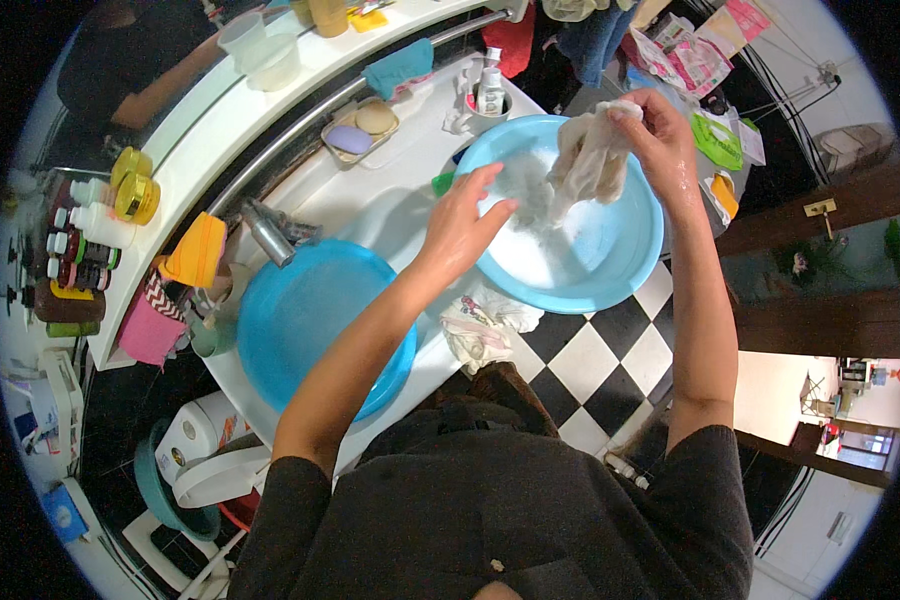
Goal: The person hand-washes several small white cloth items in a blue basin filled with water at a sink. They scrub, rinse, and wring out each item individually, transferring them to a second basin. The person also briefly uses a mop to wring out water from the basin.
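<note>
My right hand [664,146] pinches a wet, whitish-grey cloth [589,161] by its upper end. The cloth hangs above a light blue plastic basin [649,259], and its low end reaches down toward the suds [529,251] inside. Over the left rim of that basin is my left hand [461,221], fingers apart and nothing in it. A darker blue basin [307,330] with cloudy water stands under the faucet [266,232], left of my left forearm. Crumpled white fabric with a coloured print [480,330] lies at the sink's front edge, below the light blue basin.
A soap dish with two soap bars [360,131] and a cup of toiletries [487,101] stand on the white sink counter [300,187]. Behind runs a metal rail [300,124] under a mirror shelf [195,161] with jars and bottles. Black-and-white tiles [585,360] cover the floor.
</note>
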`<state>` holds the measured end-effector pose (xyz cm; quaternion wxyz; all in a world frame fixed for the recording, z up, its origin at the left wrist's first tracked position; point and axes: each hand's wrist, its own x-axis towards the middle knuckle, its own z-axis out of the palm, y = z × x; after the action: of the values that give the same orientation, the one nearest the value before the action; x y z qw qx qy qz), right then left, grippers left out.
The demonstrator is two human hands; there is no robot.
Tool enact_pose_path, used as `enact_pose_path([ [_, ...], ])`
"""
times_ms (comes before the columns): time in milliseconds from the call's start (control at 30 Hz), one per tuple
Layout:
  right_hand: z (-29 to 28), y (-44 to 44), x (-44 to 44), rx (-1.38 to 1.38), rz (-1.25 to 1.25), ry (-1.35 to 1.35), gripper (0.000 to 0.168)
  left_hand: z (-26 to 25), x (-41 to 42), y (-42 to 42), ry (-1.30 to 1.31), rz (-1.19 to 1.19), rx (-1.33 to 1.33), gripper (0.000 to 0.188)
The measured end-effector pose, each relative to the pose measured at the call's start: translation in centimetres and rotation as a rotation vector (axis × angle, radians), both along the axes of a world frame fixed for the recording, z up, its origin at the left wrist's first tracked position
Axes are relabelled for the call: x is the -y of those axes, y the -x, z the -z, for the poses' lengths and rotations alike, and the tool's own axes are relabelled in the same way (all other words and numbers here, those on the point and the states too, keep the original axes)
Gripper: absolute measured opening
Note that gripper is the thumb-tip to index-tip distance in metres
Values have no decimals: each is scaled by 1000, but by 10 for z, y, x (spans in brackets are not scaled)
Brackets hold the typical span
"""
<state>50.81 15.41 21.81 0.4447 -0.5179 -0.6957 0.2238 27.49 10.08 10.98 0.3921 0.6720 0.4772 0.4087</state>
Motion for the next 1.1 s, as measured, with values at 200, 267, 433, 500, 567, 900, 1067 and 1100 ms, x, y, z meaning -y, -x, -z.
enact_pose_path([
  [200,-10,0,-8,-428,-68,92,15,-3,-33,-68,11,113,-39,63],
  [267,-5,-11,-12,-469,-21,89,16,0,-35,-76,130,70,-57,57],
  [433,67,-65,-49,-158,197,187,23,40,-62,-57,437,24,217,40],
  [500,112,-78,-60,191,282,163,25,25,-70,-47,697,60,114,38],
  [567,142,-78,-62,278,255,160,28,42,-71,-52,508,-93,-115,45],
  [900,246,-18,-24,812,-293,59,59,109,-29,-92,181,141,-1079,77],
  [1067,257,-17,-22,1045,-315,170,69,115,-31,-103,293,251,-1257,90],
  [1100,254,-16,-25,1055,-350,232,67,113,-34,-104,330,277,-1261,90],
])
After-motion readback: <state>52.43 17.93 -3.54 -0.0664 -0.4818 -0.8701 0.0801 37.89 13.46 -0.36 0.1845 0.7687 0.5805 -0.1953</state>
